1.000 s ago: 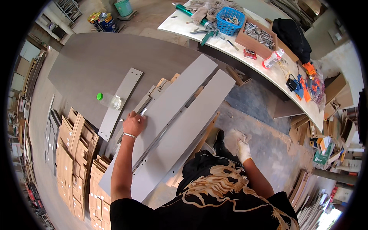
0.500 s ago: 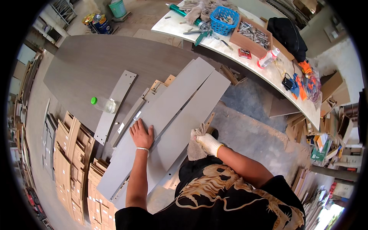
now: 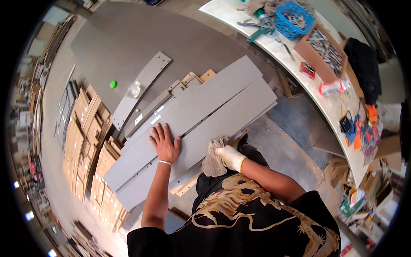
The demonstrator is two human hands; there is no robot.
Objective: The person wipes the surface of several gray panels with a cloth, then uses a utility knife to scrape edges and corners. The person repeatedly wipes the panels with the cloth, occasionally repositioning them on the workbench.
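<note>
Head view: left hand [image 3: 165,144] pressing flat, fingers spread, gripping nothing, on the upper grey panel [image 3: 192,115] to steady it; gloved right hand [image 3: 230,156] closing around a grey rag [image 3: 212,159] at the lower panel's [image 3: 222,128] edge, apparently for wiping; both panels lying side by side over cardboard stacks [image 3: 85,141].

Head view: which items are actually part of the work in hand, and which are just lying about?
In hand:
- left hand, bare, flat on the grey panels
- right hand, gloved, holding a rag at the panel edge

Lying about:
- clear bottle with green cap
- short grey board
- blue basket on the bench
- stacked wooden pieces
</note>
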